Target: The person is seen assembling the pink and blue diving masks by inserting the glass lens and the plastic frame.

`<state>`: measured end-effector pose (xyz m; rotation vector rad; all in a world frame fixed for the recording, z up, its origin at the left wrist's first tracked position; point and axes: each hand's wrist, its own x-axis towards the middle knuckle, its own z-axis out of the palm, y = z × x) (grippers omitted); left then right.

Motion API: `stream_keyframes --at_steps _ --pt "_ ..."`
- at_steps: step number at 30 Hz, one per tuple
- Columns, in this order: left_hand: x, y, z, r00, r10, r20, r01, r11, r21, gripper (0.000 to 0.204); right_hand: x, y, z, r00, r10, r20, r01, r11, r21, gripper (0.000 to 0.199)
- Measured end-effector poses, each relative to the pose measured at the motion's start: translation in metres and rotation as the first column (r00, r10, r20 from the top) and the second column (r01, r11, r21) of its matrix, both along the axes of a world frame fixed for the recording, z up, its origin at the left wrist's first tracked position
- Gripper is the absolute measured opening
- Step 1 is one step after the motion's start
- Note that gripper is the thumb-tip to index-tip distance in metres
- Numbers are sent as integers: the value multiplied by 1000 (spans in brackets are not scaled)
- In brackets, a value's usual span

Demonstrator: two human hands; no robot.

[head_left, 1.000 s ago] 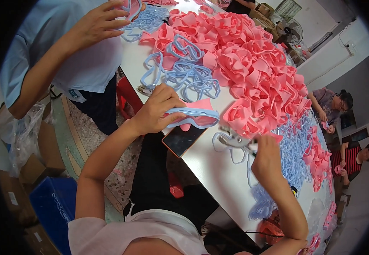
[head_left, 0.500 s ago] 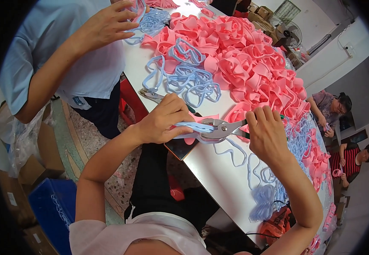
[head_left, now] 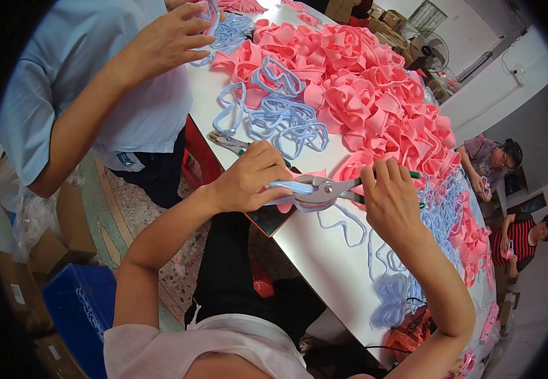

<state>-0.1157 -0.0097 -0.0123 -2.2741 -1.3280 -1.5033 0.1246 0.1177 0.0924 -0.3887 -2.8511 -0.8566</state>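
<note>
Blue frame [head_left: 294, 187]: in the head view I locate it above the near edge of the white surface [head_left: 318, 271], between the two hands. The left hand [head_left: 252, 180] pinches its left end between thumb and fingers; a pink piece [head_left: 313, 173] shows beside it. The right hand [head_left: 392, 199] is wrapped around the handles of the pliers [head_left: 328, 188]. The jaws lie over the frame's right part; I cannot tell whether they are fully closed.

Status: I judge this unit to be mid-operation, with the tool applied and no finished join visible. Much stock appears left: the pink heap [head_left: 375, 95], the loose blue frames [head_left: 289, 120] and the blue tangle [head_left: 438, 218] lie on the surface.

Count: one blue frame in hand, one pliers in use, one spare pliers [head_left: 226, 140] lying on the surface, one phone [head_left: 272, 222] partly hidden below the work. Heaped pieces overlap; I cannot count them.
</note>
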Motion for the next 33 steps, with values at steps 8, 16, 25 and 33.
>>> stream_keyframes --at_steps 8,16,25,33 --pt "-22 -5 -30 792 332 512 -267 943 -198 13 57 -21 -45 842 -481 244 539 729 -423 29" --pt "11 11 -67 459 323 828 -77 943 -325 17 88 -52 -126 869 -453 197 484 701 -523 48" --pt "55 13 -45 621 279 732 28 926 -377 17 -14 21 -72 794 -325 -513 -345 453 -822 31" --pt "51 33 2 937 304 172 -268 942 -203 21 -35 10 -76 781 -340 -523 -398 373 -838 18"
